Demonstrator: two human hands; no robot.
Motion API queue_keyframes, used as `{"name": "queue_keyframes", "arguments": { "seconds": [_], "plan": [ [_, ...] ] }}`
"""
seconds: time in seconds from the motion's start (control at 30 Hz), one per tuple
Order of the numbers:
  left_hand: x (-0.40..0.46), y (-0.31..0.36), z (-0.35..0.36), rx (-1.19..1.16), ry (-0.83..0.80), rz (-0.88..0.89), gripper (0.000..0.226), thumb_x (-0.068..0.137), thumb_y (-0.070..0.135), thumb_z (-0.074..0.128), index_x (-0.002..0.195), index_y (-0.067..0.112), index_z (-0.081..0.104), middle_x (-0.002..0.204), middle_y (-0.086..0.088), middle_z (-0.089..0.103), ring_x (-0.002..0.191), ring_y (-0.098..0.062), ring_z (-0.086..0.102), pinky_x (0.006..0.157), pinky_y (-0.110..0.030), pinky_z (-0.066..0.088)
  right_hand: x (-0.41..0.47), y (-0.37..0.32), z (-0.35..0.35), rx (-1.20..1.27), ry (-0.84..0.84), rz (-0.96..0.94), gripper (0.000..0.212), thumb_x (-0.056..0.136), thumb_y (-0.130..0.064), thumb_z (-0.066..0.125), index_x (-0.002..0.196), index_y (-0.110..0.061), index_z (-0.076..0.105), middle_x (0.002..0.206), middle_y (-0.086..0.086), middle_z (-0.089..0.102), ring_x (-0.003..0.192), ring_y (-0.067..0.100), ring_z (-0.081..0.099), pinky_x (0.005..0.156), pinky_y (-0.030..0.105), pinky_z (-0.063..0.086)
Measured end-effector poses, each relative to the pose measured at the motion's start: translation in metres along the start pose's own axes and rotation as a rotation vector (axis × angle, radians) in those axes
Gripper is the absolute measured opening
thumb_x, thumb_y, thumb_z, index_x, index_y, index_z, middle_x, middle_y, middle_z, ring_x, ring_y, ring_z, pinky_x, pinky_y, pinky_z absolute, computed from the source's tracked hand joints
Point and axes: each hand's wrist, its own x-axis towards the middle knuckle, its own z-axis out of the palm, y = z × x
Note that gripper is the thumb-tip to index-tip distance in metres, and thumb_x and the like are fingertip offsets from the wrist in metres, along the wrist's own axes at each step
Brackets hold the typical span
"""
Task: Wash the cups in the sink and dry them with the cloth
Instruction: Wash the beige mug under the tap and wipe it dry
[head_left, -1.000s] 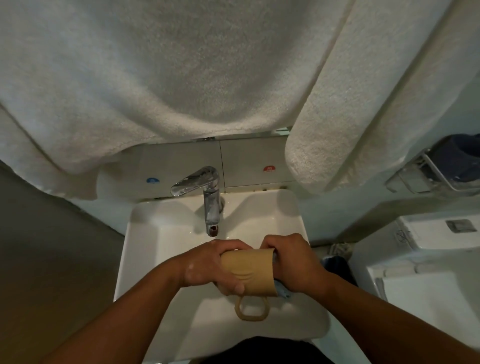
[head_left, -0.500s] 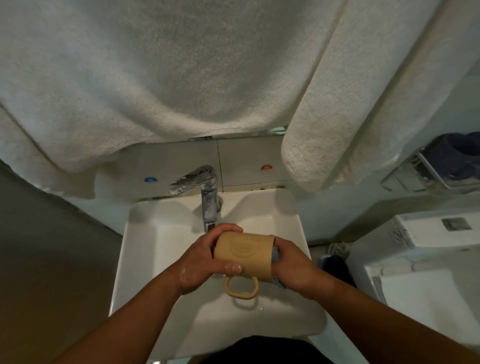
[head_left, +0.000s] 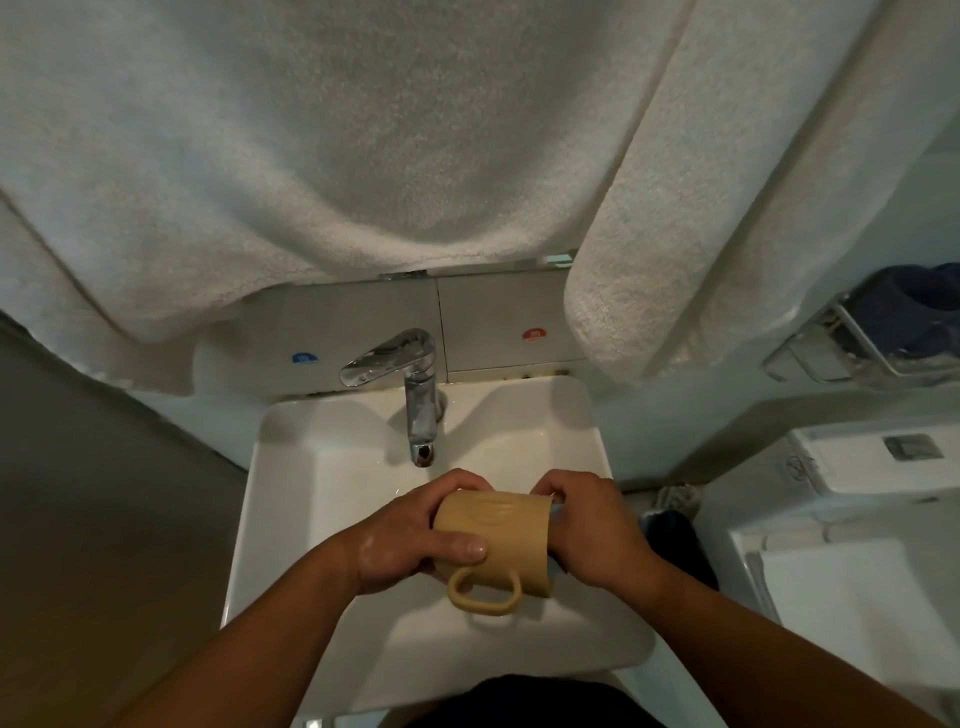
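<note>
Your left hand (head_left: 410, 540) wraps round the base end of the tan cup (head_left: 493, 545), thumb across its side, holding it on its side with the handle hanging below your grip. Your right hand (head_left: 592, 530) curls at the cup's mouth, where a bit of blue cloth (head_left: 556, 506) peeks out. Beneath your grip lies the white sink (head_left: 311, 467), and beyond it the chrome faucet (head_left: 415, 395).

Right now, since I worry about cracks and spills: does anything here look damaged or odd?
Nothing stands out. The tan mug looks whole, held sideways over the sink by the left hand and right hand. No water shows at the tap.
</note>
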Motion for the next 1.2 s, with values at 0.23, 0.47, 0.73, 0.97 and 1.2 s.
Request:
{"name": "queue_keyframes", "arguments": {
  "seconds": [0.23,0.47,0.73,0.97,1.2],
  "plan": [
    [-0.002,0.014,-0.002,-0.105,-0.108,-0.228,0.073,0.073,0.049,0.080,0.131,0.011,0.054,0.113,-0.022,0.061,0.080,-0.031,0.071,0.067,-0.039,0.060,0.000,0.005,-0.003,-0.253,0.198,-0.570,0.039,0.055,-0.028,0.087,0.092,-0.024,0.074,0.079,-0.009,0.072,0.063,0.007,0.065,0.057,0.023,0.055],
    [-0.001,-0.007,0.000,-0.198,0.058,0.053,0.049,0.094,0.047,0.063,0.141,0.035,0.052,0.145,-0.007,0.043,0.128,-0.036,0.051,0.095,-0.051,0.056,0.006,0.011,-0.003,-0.005,0.088,-0.187,0.034,0.067,0.000,0.063,0.063,-0.034,0.062,0.058,-0.015,0.061,0.057,0.004,0.058,0.052,0.020,0.044],
    [-0.001,-0.017,0.005,0.261,0.181,0.244,0.085,0.058,0.036,0.096,0.130,0.048,0.051,0.128,0.015,0.052,0.113,-0.017,0.059,0.086,-0.041,0.061,0.013,0.017,0.003,0.025,-0.121,-0.024,0.004,0.073,0.000,0.068,0.073,-0.003,0.067,0.070,0.003,0.067,0.066,0.011,0.060,0.059,0.039,0.048],
    [0.000,-0.015,0.001,0.024,0.089,0.109,0.085,0.063,0.039,0.091,0.138,0.030,0.052,0.133,-0.009,0.050,0.116,-0.034,0.060,0.084,-0.050,0.061,0.002,0.001,-0.001,-0.306,0.088,-0.162,0.018,0.068,-0.002,0.072,0.082,-0.012,0.073,0.079,0.007,0.072,0.075,0.024,0.067,0.064,0.022,0.037],
    [0.000,-0.015,0.007,0.253,0.223,0.229,0.097,0.060,0.026,0.097,0.139,0.044,0.044,0.133,0.006,0.047,0.115,-0.025,0.059,0.083,-0.045,0.062,0.004,0.002,-0.005,-0.324,0.103,-0.159,0.023,0.063,-0.006,0.080,0.083,-0.012,0.070,0.079,0.006,0.072,0.073,0.024,0.067,0.062,0.024,0.040]
  ]
}}
